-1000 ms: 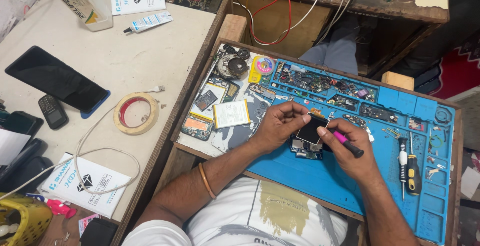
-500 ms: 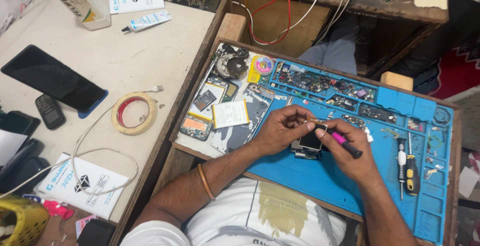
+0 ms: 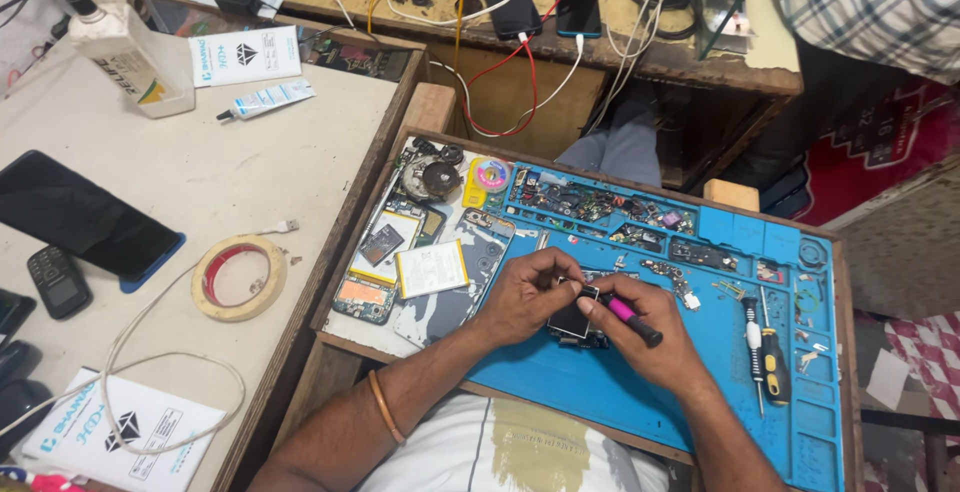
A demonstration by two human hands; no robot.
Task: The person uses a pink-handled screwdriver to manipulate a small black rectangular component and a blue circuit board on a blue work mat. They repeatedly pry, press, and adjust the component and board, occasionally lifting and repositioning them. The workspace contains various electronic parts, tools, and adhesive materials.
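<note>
Nearest the camera, a white printed leaflet (image 3: 110,432) with a black diamond mark lies at the lower left corner of the pale desk (image 3: 250,172), a white cable looped over it. Both hands work over the blue repair mat (image 3: 640,392). The left hand (image 3: 525,297), forearm angled up from the lower left with a bangle at the wrist, curls its fingers around a small dark phone part (image 3: 573,314), which sits just above the mat's centre. The right hand (image 3: 650,337) pinches a pink-and-black screwdriver (image 3: 625,317), tip pointing toward the part. To the right on the mat lie two screwdrivers (image 3: 765,357). Left of the hands, an opened phone (image 3: 385,257) and a white rectangular battery (image 3: 431,268) rest on a grey sheet. A tape roll (image 3: 238,277) and a black phone (image 3: 85,214) lie on the desk. Farther back stand a white tube (image 3: 265,100), a second white leaflet (image 3: 243,55) with the same diamond mark, and a clear bottle (image 3: 135,57) with a yellow-green label.
</note>
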